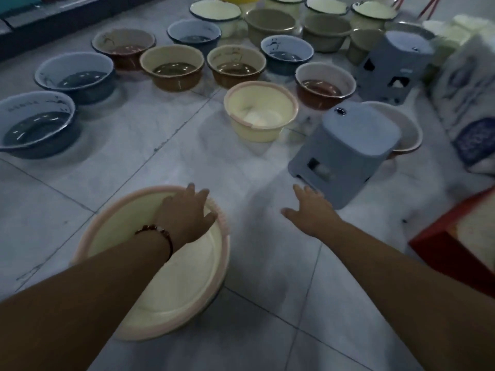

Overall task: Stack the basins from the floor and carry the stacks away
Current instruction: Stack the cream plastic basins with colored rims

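Note:
A large cream basin with a pink rim (184, 285) sits on the floor tiles near me at lower left. My left hand (187, 212) reaches over it, fingers spread and resting on its far rim. My right hand (310, 210) hovers open above the bare floor, fingers stretched forward, holding nothing. A smaller cream basin with a pink rim (261, 111) stands farther ahead in the middle. Behind it, several blue, brown and cream basins (171, 66) stand in rows on the floor.
A grey plastic stool (348, 151) stands just beyond my right hand, partly over a pink-rimmed basin (409, 129). A second grey stool (393, 65) is behind it. White printed sacks (466, 97) lie at right, and a red box (455, 242) at the right edge.

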{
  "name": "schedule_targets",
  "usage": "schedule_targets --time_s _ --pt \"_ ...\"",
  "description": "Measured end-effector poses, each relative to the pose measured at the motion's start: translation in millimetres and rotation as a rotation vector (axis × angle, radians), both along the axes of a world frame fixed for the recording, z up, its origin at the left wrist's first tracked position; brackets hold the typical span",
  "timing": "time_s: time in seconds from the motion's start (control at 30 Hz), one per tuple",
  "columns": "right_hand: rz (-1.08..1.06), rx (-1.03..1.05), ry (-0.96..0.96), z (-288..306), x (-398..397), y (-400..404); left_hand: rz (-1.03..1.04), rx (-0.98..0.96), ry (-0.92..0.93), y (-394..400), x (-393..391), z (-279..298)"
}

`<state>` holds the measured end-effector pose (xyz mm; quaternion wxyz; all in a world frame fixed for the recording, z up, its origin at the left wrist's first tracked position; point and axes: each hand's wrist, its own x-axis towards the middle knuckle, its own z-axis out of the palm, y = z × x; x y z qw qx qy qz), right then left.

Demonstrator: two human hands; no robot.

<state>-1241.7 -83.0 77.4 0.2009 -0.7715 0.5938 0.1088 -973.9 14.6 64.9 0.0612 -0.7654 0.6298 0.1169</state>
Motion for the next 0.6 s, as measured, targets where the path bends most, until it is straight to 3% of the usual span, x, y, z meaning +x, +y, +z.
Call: schedule_targets --time_s 0.13,0.27,0.4,0.6 --pt "-0.083 -0.013 0.006 114.6 -69.9 -19.3 -0.038 0.076 -0.003 -31.3 -49.6 112.5" --pt "-0.19 -0.06 -0.065 276.6 -124.0 -22.2 -0.041 0.094 0.053 -40.1 -94.9 271.0" --pt "-0.107 -0.069 -0.084 417.9 -139.5 -4.2 0.016 0.098 0.144 -27.7 -132.3 414.1" --pt "0.069 -0.068 -0.083 525.1 -122.3 -17.9 0.009 0.042 0.077 -36.2 -153.9 522.5"
